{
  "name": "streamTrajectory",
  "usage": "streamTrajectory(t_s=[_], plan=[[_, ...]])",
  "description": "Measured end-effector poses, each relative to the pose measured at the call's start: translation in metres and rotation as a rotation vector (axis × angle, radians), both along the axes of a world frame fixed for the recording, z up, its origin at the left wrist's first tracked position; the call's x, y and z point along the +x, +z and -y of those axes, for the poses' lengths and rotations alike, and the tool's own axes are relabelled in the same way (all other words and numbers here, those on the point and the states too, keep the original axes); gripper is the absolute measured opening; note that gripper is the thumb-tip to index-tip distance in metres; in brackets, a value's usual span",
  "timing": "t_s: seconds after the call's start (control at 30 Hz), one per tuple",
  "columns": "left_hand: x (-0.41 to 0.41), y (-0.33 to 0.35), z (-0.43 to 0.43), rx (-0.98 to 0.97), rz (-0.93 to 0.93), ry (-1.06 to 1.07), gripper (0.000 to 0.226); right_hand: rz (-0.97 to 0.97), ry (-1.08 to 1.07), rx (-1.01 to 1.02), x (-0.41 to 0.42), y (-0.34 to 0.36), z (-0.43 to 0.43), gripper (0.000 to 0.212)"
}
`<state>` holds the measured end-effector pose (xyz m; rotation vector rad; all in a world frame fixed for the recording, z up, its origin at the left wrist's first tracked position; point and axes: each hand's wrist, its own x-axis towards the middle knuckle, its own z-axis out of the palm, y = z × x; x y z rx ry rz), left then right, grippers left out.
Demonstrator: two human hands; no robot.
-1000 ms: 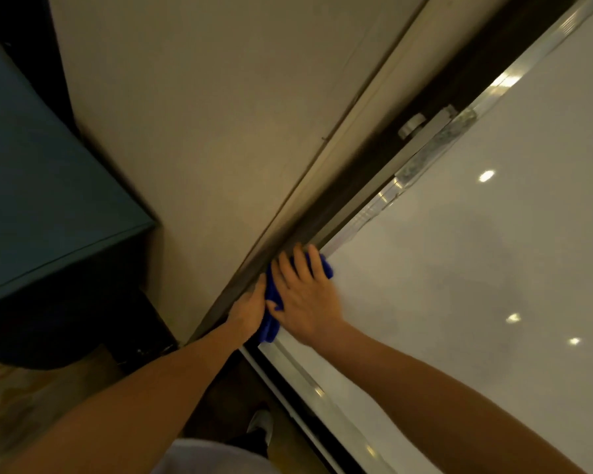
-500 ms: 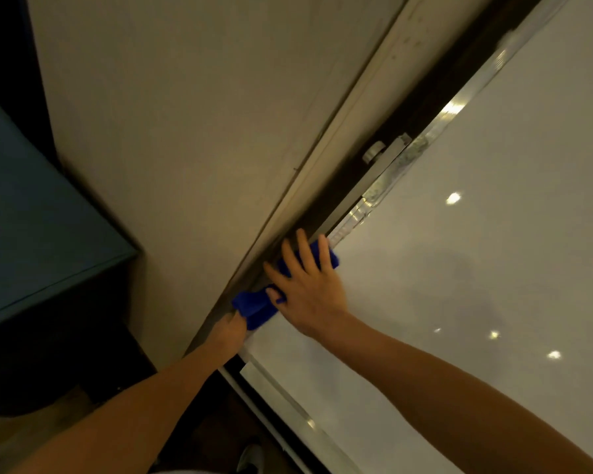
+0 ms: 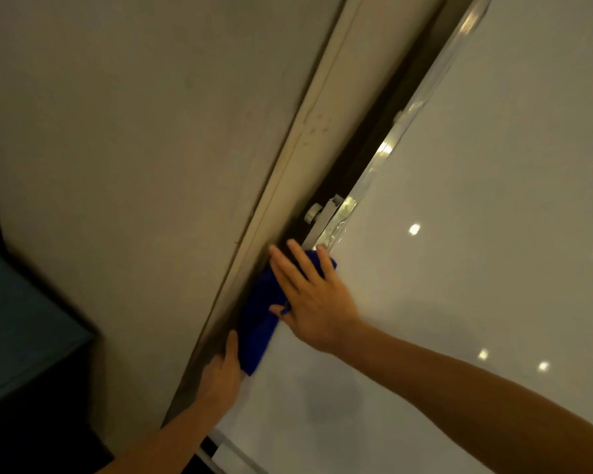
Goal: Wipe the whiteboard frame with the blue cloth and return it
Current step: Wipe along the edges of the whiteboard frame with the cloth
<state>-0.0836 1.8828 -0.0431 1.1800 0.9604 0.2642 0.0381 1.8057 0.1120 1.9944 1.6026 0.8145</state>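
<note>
The blue cloth (image 3: 258, 319) lies draped over the silver whiteboard frame (image 3: 421, 97) on the board's left edge. My right hand (image 3: 310, 295) presses flat on the cloth's upper part with its fingers spread, just below a frame bracket with a round knob (image 3: 319, 213). My left hand (image 3: 221, 374) holds the frame edge right below the cloth, its thumb touching the cloth's lower end; its fingers are hidden behind the edge. The white board surface (image 3: 459, 268) fills the right side.
A beige wall (image 3: 134, 148) with a vertical trim strip (image 3: 298, 159) runs close behind the frame, with a dark gap between them. A teal cabinet (image 3: 21, 319) stands at the lower left. Ceiling lights reflect on the board.
My right hand has slid the cloth up along the frame toward the bracket. The cloth has stretched out longer. My left hand stays lower on the frame edge, and the view has tilted upward.
</note>
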Motion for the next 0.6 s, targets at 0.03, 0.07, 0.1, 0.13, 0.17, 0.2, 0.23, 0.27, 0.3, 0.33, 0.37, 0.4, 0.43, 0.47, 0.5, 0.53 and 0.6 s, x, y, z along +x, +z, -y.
streamTrajectory(t_s=[0.03,0.07,0.1,0.13,0.17,0.2,0.23,0.27,0.3,0.33,0.37,0.4,0.43,0.47,0.5,0.53,0.6], plan=[[0.0,0.002,-0.001,0.001,-0.007,-0.007,0.079,0.027,-0.012,0.047,0.01,0.018,-0.001,0.072],[0.0,0.002,-0.003,0.035,0.004,-0.014,0.077,0.037,-0.032,0.092,0.019,0.033,0.0,0.072],[0.001,0.006,-0.004,0.056,0.02,-0.008,0.076,0.034,-0.063,0.134,0.025,0.045,0.002,0.072],[0.004,0.013,-0.006,0.082,0.036,-0.007,0.075,0.032,-0.086,0.168,0.029,0.052,0.004,0.073],[0.008,0.02,-0.007,0.081,0.046,-0.001,0.073,0.028,-0.092,0.178,0.029,0.054,0.004,0.074],[0.013,0.028,-0.007,0.116,0.032,-0.03,0.068,0.022,-0.089,0.172,0.026,0.05,0.003,0.075],[0.018,0.036,-0.005,0.185,0.023,-0.08,0.06,0.015,-0.08,0.17,0.022,0.045,0.003,0.077],[0.021,0.043,-0.003,0.254,0.043,-0.107,0.05,0.007,-0.071,0.185,0.018,0.041,0.002,0.08],[0.022,0.053,-0.002,0.28,0.124,-0.099,0.04,-0.001,-0.069,0.221,0.015,0.04,0.001,0.082],[0.022,0.061,0.0,0.318,0.23,-0.069,0.032,-0.022,-0.058,0.268,0.012,0.044,0.001,0.084],[0.022,0.069,0.001,0.435,0.322,-0.018,0.023,-0.052,-0.032,0.322,0.011,0.052,0.002,0.082],[0.021,0.079,0.001,0.612,0.391,0.031,0.016,-0.103,0.001,0.388,0.012,0.062,0.006,0.077],[0.021,0.089,0.001,0.792,0.446,0.077,0.016,-0.184,0.031,0.479,0.013,0.074,0.01,0.071],[0.024,0.1,-0.001,0.94,0.509,0.121,0.019,-0.28,0.051,0.587,0.013,0.088,0.015,0.066],[0.027,0.114,-0.003,1.033,0.556,0.132,0.022,-0.375,0.069,0.707,0.014,0.102,0.018,0.062],[0.031,0.127,-0.004,1.089,0.591,0.111,0.025,-0.464,0.078,0.823,0.014,0.116,0.021,0.06],[0.036,0.152,-0.003,1.117,0.636,0.024,0.039,-0.632,0.077,0.972,0.016,0.145,0.024,0.059]])
